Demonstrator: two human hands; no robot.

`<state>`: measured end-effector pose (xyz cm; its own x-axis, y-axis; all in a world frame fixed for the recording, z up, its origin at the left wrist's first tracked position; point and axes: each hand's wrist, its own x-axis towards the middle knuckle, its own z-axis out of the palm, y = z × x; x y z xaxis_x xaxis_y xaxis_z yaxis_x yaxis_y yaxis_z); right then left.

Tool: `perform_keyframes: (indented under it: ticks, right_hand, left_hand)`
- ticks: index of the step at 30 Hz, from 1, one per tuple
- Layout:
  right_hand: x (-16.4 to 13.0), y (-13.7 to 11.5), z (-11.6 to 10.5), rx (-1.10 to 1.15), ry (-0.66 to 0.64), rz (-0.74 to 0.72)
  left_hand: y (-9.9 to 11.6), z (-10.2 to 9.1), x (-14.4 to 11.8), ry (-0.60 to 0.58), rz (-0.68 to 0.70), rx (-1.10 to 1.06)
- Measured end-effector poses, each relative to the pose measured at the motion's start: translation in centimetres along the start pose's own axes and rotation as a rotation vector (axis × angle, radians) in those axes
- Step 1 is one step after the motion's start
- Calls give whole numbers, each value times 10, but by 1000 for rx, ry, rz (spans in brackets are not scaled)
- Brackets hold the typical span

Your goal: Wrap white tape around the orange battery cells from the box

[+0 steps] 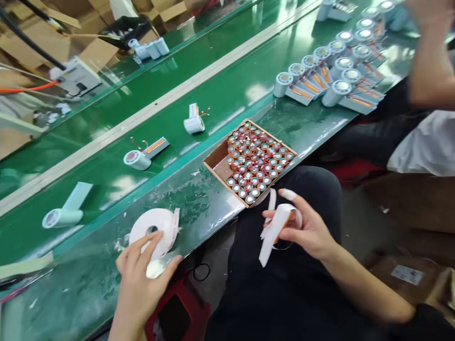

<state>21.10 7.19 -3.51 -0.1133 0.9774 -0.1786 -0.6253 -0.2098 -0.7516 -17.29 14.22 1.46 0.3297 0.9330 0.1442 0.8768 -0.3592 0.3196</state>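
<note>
My left hand (144, 270) is at a roll of white tape (159, 227) on the bench's near edge. Its fingers are spread, the fingertips touching the roll's face near the core. Above my lap, my right hand (307, 229) grips an orange battery cell, mostly hidden by my fingers and by white tape strips (275, 232) hanging around it. White wrapping (288, 194) covers one right fingertip. Between the hands, farther forward, a shallow cardboard box (220, 166) holds many upright battery cells (254, 161) with red and black wires.
Pale blue units with round ends lie along the green conveyor, one (137, 159) with wires showing. Many more (334, 92) stand in rows at the right, near another person's arm (432, 61). Cardboard boxes (39, 45) and a white device (80, 76) sit at the far left.
</note>
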Motion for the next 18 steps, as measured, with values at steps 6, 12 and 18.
perform_keyframes:
  ticks: [6,12,18]
  right_hand:
    - [0,7,12,39,-98,37]
    - [-8,9,7,39,-105,49]
    - [-11,13,2,-2,-99,91]
  left_hand:
    - [120,44,26,-326,129,-723]
    - [140,59,45,-574,-25,-844]
    - [135,55,46,-739,-23,-1028]
